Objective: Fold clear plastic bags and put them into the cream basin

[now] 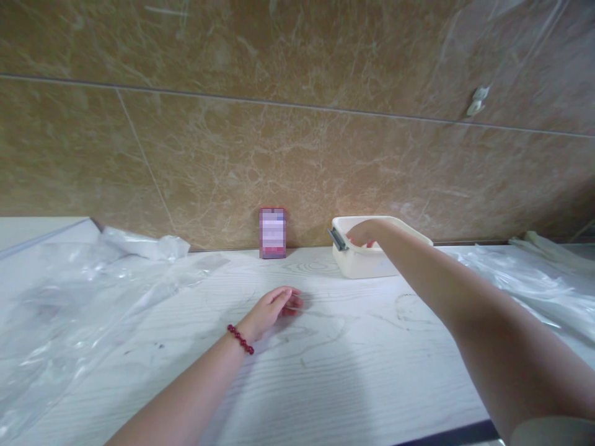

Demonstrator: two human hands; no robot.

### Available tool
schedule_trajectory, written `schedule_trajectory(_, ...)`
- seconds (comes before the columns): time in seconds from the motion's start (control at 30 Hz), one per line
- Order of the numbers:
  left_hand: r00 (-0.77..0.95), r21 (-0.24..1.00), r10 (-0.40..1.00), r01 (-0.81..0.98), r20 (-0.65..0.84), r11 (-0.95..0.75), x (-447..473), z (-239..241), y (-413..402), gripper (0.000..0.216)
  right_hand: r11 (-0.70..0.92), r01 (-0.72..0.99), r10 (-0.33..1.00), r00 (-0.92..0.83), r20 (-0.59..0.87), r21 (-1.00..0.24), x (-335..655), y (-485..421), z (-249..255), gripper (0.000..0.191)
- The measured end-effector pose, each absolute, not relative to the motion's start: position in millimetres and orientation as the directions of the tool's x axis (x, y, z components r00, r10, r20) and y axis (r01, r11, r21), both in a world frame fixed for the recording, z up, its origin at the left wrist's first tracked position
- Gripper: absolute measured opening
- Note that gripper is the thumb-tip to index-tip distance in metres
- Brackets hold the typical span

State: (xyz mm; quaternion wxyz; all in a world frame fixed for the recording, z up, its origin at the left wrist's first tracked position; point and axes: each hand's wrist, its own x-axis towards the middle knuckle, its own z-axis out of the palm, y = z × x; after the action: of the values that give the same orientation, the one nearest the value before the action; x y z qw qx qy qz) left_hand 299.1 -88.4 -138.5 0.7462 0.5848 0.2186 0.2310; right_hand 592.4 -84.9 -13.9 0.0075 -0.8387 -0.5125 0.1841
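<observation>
My left hand [280, 302] rests low over the white wood-grain table [297, 384], its fingers curled in and the thumb against them. Whether anything small is between those fingers is hidden. A dark red bead bracelet [240, 339] circles my left wrist. My right hand [365, 231] reaches down inside a cream plastic box [367, 263] with a grey side latch [338, 240]. The box wall and my forearm cover most of its fingers, and a bit of red shows near them. What that hand touches in the box cannot be made out.
Against the brown marbled wall [223, 155] leans a phone [273, 233] with a lit, blurred screen. Clear plastic bags [102, 297] spread over the left side, and more plastic wrapping [525, 285] lies at the right. A small white fitting [478, 101] is on the wall.
</observation>
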Motion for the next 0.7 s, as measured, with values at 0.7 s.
schedule_trajectory(0.7, 0.565, 0.774, 0.639, -0.001, 0.523, -0.633, 287.5, -124.2, -95.0, 0.023, 0.205, 0.916, 0.947, -0.275, 0.168, 0.344, 406.3, -178.9, -57.8, 0.023)
